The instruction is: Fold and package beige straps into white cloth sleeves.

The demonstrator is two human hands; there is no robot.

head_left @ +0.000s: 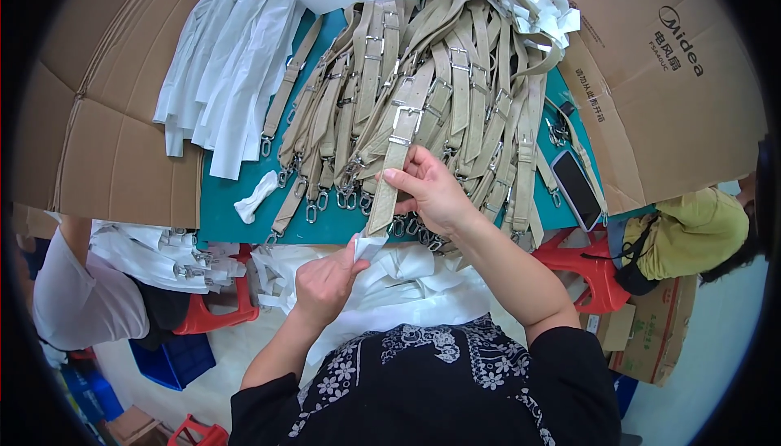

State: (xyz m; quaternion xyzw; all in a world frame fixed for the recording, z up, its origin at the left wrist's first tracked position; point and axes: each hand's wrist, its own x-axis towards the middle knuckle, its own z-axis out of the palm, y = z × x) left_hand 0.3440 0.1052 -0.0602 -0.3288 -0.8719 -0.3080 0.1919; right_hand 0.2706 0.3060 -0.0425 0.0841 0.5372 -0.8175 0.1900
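My right hand point(432, 191) pinches a beige strap point(398, 152) between thumb and fingers, a little below its silver buckle. The strap hangs at a slant toward me, its lower end by my left hand point(325, 285). My left fingers are closed on a white paper-like strip point(368, 247) at that end; how far it wraps the strap I cannot tell. Beyond my hands a large heap of beige straps point(460, 80) with silver buckles and clips spreads over the green table point(236, 230).
White strips point(232, 64) lie at the far left, and more white material point(407, 279) is below the table edge. A phone point(575, 190) and keys point(558, 132) lie at the right. Cardboard point(122, 104) flanks both sides. People sit left and right on red stools point(573, 263).
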